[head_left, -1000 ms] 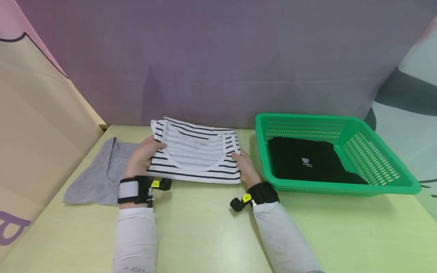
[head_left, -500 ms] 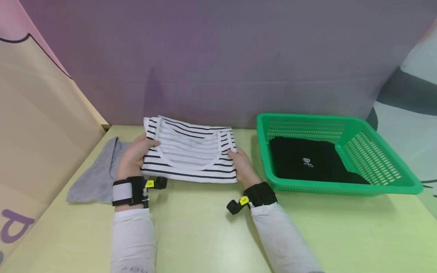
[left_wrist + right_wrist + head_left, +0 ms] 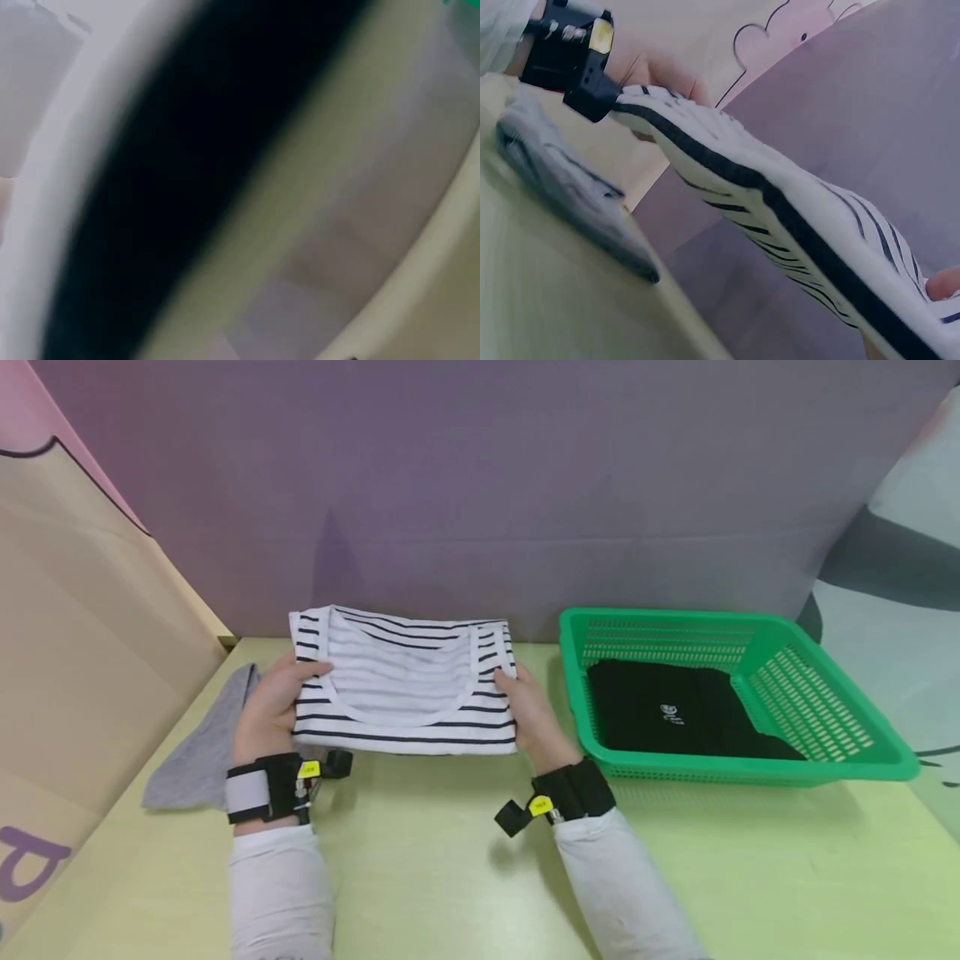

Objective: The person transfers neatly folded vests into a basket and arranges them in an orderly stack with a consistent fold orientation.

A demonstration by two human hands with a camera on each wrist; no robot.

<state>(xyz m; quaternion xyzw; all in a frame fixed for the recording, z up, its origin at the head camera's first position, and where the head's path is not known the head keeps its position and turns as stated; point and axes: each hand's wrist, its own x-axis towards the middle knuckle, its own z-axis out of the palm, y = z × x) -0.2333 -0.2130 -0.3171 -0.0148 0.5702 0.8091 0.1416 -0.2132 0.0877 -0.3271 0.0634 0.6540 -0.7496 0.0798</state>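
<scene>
A folded white shirt with dark stripes (image 3: 405,739) is held up between both hands, its wide neckline facing the head camera. My left hand (image 3: 270,706) grips its left edge, thumb over the front. On the opposite edge my right hand (image 3: 534,718) pinches the cloth in the same way, with the other fingers hidden behind. In the right wrist view the striped shirt (image 3: 780,195) hangs above the table, seen from its lower edge. Blurred dark and white stripes of the shirt (image 3: 187,150) fill much of the left wrist view.
A grey folded garment (image 3: 198,756) lies on the table at the left, partly behind the left hand. At the right stands a green plastic basket (image 3: 738,768) with a black folded garment (image 3: 652,710) inside. A grey-purple cloth backdrop (image 3: 480,502) rises behind the table (image 3: 420,868).
Both hands have lifted the striped shirt slightly and moved it to the left, over more of the grey garment. The basket and its contents stay put.
</scene>
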